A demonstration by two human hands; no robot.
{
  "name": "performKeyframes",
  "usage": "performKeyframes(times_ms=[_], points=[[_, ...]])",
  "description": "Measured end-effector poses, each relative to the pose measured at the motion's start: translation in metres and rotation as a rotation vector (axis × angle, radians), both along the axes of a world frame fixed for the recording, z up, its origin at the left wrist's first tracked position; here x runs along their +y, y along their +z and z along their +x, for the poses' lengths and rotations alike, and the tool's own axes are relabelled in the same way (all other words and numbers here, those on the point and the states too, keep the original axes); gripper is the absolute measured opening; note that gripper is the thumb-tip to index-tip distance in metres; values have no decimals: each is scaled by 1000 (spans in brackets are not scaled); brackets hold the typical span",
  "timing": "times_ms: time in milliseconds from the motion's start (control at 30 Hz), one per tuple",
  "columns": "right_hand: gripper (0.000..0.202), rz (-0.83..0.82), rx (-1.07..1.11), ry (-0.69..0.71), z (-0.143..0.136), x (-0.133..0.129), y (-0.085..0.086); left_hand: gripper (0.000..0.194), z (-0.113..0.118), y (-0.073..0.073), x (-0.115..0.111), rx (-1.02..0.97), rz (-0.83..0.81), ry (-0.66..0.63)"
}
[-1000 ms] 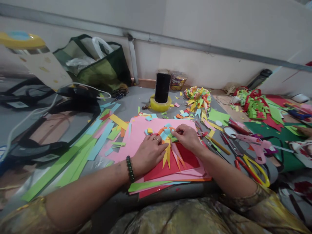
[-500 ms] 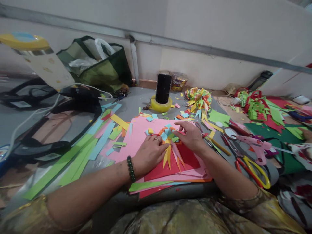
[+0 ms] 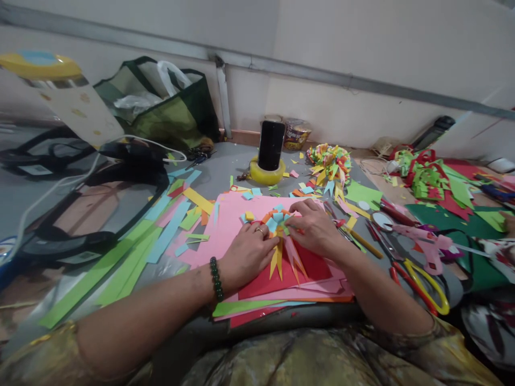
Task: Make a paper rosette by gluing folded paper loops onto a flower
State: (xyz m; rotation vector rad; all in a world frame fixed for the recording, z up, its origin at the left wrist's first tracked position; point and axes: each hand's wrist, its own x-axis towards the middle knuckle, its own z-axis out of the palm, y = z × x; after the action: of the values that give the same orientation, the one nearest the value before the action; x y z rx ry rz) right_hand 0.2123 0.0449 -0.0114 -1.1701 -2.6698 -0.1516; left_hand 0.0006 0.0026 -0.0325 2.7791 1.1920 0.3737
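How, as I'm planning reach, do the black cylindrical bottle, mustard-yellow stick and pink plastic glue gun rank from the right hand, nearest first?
1. Mustard-yellow stick, right of the right hand.
2. Glue gun, further right.
3. Bottle, far right, near the wall.

Phone screen: black
Tape roll: yellow
Bead bracelet: dark green
Glue gun: pink
Sleeves: mottled olive-yellow

Directly before you: paper sheets, stacked. Paper strips to their left; scissors to their right, glue gun just beyond. Behind your sheets, phone in tape roll; cup behind, rightward. Bag back left.
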Motion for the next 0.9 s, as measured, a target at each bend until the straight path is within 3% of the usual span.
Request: performKeyframes(times_ms=[267,467,700,900], points=[[18,-90,-125,-1,-7,2,9,24,1,4,-1,29,-14,8],[16,-152,-99,17,-8,6,12,26,0,3,0,5,-18,2],[23,11,248,64,11,8,32,20,1,3,-1,29,-4,4],[30,-17,91,79,12,-1,25,22,1,3,-1,43,5,7]])
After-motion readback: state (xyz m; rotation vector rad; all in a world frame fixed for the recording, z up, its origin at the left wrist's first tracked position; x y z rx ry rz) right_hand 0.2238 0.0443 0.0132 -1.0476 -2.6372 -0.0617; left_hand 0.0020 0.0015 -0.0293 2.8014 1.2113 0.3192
